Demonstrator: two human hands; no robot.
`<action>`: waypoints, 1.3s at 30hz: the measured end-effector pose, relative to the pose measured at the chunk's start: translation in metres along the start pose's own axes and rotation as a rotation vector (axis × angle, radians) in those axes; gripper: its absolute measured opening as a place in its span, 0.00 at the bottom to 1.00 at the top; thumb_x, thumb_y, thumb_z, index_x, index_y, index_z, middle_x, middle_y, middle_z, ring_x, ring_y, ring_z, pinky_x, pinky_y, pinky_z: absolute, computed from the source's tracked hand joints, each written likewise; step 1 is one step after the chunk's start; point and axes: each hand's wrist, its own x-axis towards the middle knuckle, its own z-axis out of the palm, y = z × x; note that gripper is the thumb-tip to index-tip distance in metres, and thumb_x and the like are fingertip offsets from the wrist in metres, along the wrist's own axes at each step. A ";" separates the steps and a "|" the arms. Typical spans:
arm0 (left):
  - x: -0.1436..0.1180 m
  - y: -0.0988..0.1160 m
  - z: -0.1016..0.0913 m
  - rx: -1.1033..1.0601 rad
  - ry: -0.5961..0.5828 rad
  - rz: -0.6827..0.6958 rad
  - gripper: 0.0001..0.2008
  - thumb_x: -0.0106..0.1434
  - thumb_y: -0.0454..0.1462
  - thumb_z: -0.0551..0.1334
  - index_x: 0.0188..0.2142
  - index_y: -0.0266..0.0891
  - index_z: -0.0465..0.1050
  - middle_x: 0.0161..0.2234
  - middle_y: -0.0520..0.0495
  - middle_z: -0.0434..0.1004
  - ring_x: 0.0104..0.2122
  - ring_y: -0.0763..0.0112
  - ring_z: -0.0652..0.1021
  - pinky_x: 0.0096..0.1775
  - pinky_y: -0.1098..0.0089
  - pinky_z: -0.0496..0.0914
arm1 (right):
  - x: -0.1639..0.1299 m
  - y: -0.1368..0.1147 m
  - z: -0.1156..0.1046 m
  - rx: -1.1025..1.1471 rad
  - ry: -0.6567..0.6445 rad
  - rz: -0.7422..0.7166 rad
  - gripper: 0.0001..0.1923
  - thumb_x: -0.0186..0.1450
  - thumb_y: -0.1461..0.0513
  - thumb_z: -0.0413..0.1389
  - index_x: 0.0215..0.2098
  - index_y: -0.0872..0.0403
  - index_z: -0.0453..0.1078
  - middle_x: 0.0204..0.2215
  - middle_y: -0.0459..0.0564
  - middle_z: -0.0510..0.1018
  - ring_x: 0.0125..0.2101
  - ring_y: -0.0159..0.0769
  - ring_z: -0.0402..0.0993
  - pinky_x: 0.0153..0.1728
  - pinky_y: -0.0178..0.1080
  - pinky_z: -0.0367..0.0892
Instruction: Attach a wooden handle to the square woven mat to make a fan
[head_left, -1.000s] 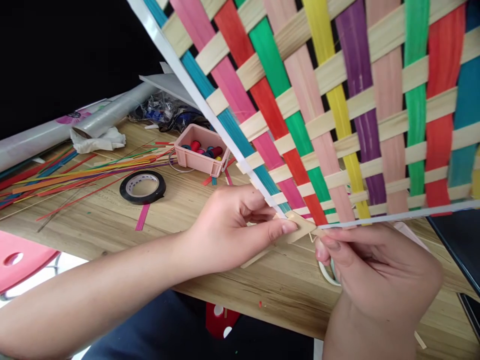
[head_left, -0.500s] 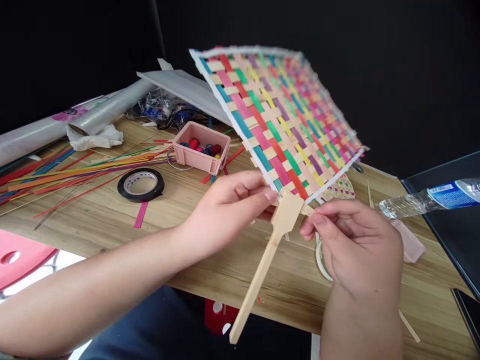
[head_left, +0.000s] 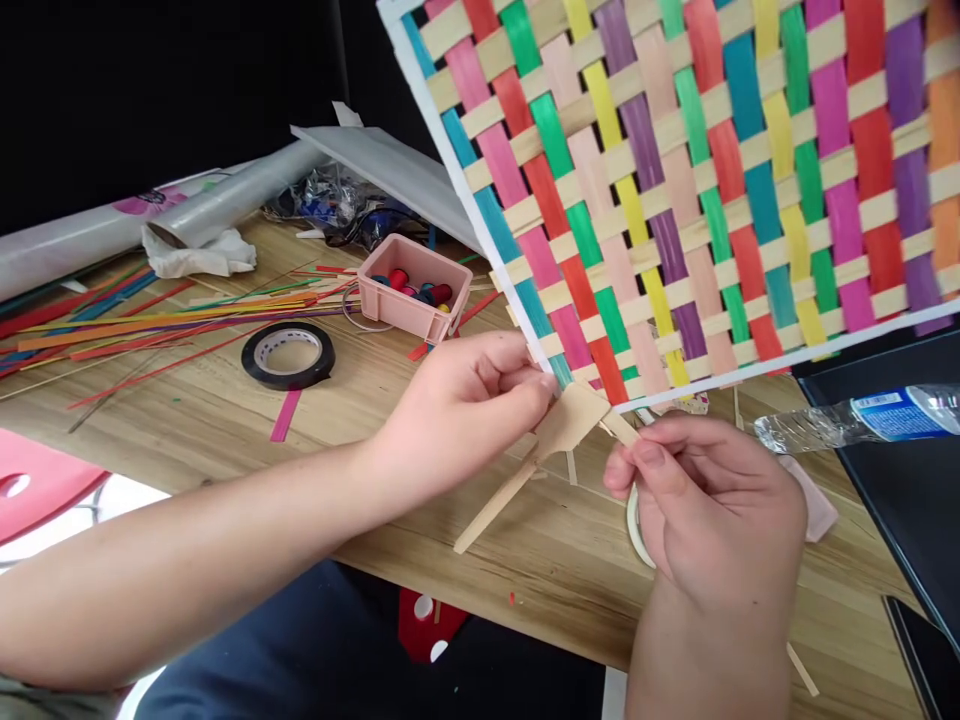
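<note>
— How are the hands set?

— The left hand (head_left: pixel 469 405) comes in from the lower left, forearm stretched across the wooden table (head_left: pixel 210 440). Its fingers are curled in, thumb and forefinger pinched on the bottom corner of the woven mat (head_left: pixel 675 190), right where the flat head of the wooden handle (head_left: pixel 551 440) meets it. The handle's stem slants down and left over the table, below the hand.

— And the other?

— The right hand (head_left: pixel 712 500) rises from the lower edge, fingers bent and closed near the thumb, tips just beside the handle's head. It seems to pinch a thin pale strip (head_left: pixel 621 428) there, though the grip is partly hidden. A roll of white tape (head_left: pixel 635 520) peeks out from behind it.

— Where is the mat?

— Held tilted up off the table, filling the upper right; coloured strips cross pale ones, with a white edge.

— Any containers?

— A small pink box (head_left: pixel 414 300) sits behind the left hand, holding small red and blue spools. A plastic bottle (head_left: pixel 847 420) lies on its side at the right; whether it holds anything is unclear. A roll of black tape (head_left: pixel 288 355) lies left of the box, beside loose coloured strips (head_left: pixel 150 335).
</note>
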 end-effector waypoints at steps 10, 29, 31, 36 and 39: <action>0.000 0.005 0.000 -0.083 -0.134 -0.133 0.09 0.61 0.36 0.60 0.33 0.35 0.78 0.27 0.49 0.77 0.28 0.71 0.75 0.32 0.71 0.72 | 0.007 0.002 -0.010 0.083 -0.118 0.156 0.03 0.59 0.66 0.64 0.29 0.51 0.77 0.17 0.43 0.77 0.15 0.29 0.71 0.14 0.31 0.69; 0.002 -0.005 -0.003 0.006 0.035 -0.023 0.07 0.60 0.37 0.60 0.28 0.36 0.73 0.20 0.54 0.66 0.22 0.76 0.67 0.27 0.74 0.63 | -0.001 0.012 0.015 0.193 -0.020 0.175 0.03 0.61 0.65 0.63 0.31 0.51 0.73 0.19 0.42 0.77 0.18 0.30 0.74 0.19 0.33 0.71; 0.002 -0.005 -0.003 0.001 0.023 -0.019 0.06 0.60 0.36 0.60 0.29 0.37 0.74 0.20 0.54 0.67 0.23 0.75 0.68 0.30 0.73 0.65 | 0.001 0.014 0.016 0.207 -0.030 0.175 0.04 0.60 0.65 0.64 0.30 0.51 0.73 0.18 0.41 0.77 0.18 0.30 0.74 0.19 0.33 0.71; 0.002 -0.005 -0.004 0.019 0.019 -0.020 0.06 0.59 0.36 0.60 0.31 0.36 0.75 0.24 0.52 0.73 0.26 0.73 0.73 0.33 0.72 0.69 | 0.005 0.017 0.014 0.184 -0.031 0.171 0.05 0.58 0.63 0.65 0.28 0.52 0.73 0.18 0.42 0.77 0.18 0.31 0.74 0.18 0.33 0.71; 0.001 -0.005 -0.004 0.043 0.003 -0.025 0.08 0.60 0.37 0.59 0.31 0.35 0.76 0.25 0.51 0.75 0.29 0.71 0.74 0.34 0.72 0.69 | 0.006 0.020 0.009 0.139 -0.056 0.177 0.04 0.60 0.64 0.64 0.28 0.52 0.73 0.18 0.43 0.77 0.19 0.31 0.74 0.19 0.34 0.71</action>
